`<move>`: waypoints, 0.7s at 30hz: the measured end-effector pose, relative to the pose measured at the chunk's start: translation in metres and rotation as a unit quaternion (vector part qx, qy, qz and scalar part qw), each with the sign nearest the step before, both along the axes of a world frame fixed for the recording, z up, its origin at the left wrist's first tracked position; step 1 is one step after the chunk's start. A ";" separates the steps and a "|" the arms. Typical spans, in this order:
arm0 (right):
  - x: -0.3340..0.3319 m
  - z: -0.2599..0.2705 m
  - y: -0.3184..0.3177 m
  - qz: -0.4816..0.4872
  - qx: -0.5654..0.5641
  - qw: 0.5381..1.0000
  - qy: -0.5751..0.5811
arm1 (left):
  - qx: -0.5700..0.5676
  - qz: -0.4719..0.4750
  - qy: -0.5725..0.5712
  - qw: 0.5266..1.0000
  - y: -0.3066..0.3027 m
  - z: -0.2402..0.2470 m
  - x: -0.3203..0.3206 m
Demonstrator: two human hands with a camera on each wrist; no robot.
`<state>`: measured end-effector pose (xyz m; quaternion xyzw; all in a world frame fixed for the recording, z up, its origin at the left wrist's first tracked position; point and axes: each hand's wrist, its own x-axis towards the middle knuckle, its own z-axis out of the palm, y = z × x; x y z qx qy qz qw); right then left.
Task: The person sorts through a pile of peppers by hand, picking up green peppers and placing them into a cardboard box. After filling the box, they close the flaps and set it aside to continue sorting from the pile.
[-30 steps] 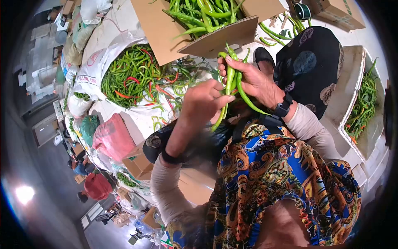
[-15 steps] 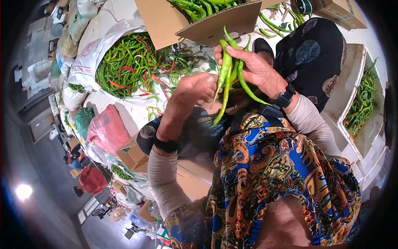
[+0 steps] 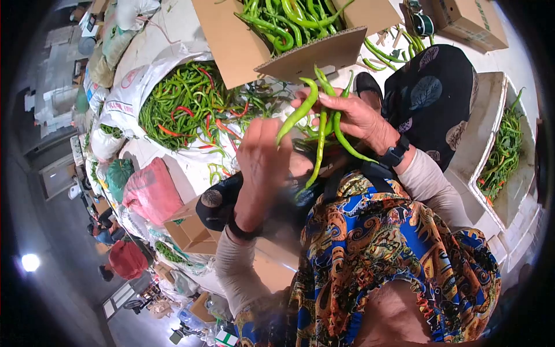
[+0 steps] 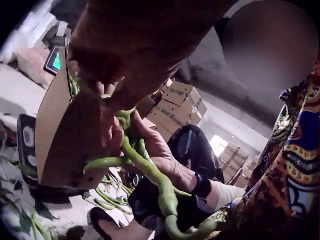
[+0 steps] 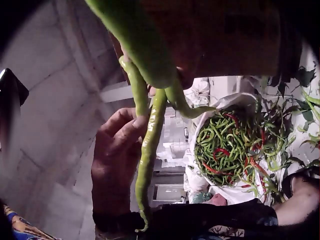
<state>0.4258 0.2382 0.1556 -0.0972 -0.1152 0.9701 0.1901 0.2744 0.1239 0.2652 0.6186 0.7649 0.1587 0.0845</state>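
Several long green chili peppers point(image 3: 322, 144) hang from my right hand point(image 3: 361, 118), which grips them near their upper ends with the thumb across the bunch. One curved pepper point(image 3: 300, 113) slants out to the left of the others. At its lower end is my left hand point(image 3: 263, 165); in the right wrist view the thumb and fingers of that left hand point(image 5: 117, 155) pinch this pepper point(image 5: 134, 87). The left wrist view has the left hand dark at the top, close over the bunch, with the right hand point(image 4: 160, 155) behind the peppers.
An open cardboard box point(image 3: 315, 55) of green peppers stands just beyond the hands. A white sack point(image 3: 124, 107) spills green and red chilies at left. At right is a white foam box point(image 3: 491, 133) with more peppers. Loose peppers point(image 3: 381, 55) lie on the floor near a shoe point(image 3: 368, 87).
Half a second ago my left hand was apart from the bunch with loose fingers; now it pinches one pepper, which has swung out leftward. The right hand keeps its grip.
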 end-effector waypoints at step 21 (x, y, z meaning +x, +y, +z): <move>-0.003 -0.007 -0.002 -0.039 -0.027 0.995 -0.086 | 0.114 0.059 -0.481 0.867 0.183 0.072 -0.050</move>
